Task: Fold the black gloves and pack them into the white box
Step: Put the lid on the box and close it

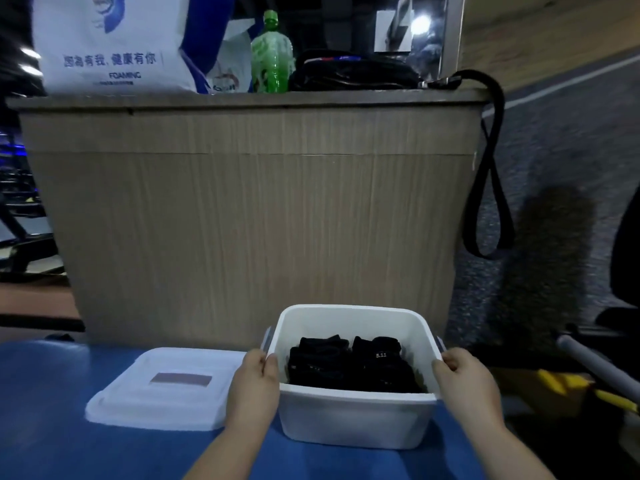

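In the upper left of the frame a white printed bag stands on a wood-grain counter. Lower left, a white lid lies flat on the blue table, just beside the left hand. That hand grips the left rim of the white box, with the thumb hooked over the edge. The box sits at lower centre on the table with its top open. The black gloves lie folded inside it, side by side on the bottom and well below the rim. The right hand grips the right rim in the same way, thumb on top of the edge. Further right, a black strap hangs from the counter's corner. The gloves look like soft fabric, light and easy to squash, so they should add little weight. The box looks like stiff, smooth plastic, probably light but a little slippery, so the rim at its two sides seems the surest hold, one hand each side.
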Demonstrator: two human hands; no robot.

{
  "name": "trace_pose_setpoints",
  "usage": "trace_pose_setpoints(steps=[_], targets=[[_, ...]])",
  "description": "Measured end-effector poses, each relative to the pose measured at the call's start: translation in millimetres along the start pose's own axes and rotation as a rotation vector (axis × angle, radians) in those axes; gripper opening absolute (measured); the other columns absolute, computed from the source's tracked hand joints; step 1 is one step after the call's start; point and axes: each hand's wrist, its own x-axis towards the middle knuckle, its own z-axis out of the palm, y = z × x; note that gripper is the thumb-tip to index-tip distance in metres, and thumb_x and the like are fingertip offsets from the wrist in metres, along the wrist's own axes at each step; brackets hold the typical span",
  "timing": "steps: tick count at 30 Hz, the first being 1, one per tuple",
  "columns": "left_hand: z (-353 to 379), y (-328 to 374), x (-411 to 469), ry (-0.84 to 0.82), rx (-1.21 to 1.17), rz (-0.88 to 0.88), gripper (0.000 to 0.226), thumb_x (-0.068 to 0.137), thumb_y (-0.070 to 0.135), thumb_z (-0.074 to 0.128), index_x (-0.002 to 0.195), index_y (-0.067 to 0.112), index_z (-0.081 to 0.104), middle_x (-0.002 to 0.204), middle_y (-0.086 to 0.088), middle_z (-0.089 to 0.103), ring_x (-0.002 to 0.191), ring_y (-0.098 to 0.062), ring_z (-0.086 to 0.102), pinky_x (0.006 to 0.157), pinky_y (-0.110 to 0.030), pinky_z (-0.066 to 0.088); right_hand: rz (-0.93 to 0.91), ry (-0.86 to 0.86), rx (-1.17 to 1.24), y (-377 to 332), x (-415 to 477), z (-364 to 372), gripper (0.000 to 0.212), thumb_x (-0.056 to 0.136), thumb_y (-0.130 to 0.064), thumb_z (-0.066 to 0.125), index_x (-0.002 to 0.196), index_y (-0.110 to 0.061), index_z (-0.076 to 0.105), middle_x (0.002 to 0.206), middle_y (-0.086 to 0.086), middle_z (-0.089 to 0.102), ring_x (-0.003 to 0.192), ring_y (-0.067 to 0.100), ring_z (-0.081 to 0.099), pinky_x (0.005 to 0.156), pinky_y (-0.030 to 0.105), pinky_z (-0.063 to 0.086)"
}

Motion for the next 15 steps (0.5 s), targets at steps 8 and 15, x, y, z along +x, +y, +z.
trace_pose_setpoints(steps=[8, 15], targets=[[14, 10, -2, -0.013, -0.040, -0.027, 0.023, 0.099, 0.024, 0.040, 0.086, 0.008, 0.051, 0.074, -0.006, 0.056, 0.066, -0.017, 0.048, 0.056, -0.030, 0.034, 0.006, -0.013, 0.046, 14, 7, -6, 0.016, 0.086, -0.020, 0.058, 0.071, -0.013, 0.056, 0.070, 0.003, 0.058, 0.069, 0.022, 0.053, 0.060, 0.035, 0.037], [14, 12, 2, -0.074, -0.083, -0.097, 0.020, 0.096, 0.029, 0.042, 0.089, 0.013, 0.051, 0.078, -0.005, 0.056, 0.070, -0.018, 0.049, 0.061, -0.031, 0.036, 0.023, 0.016, 0.147, 10, 4, -2, 0.008, 0.086, -0.025, 0.061, 0.093, -0.021, 0.058, 0.088, -0.002, 0.061, 0.077, 0.017, 0.053, 0.061, 0.031, 0.035]])
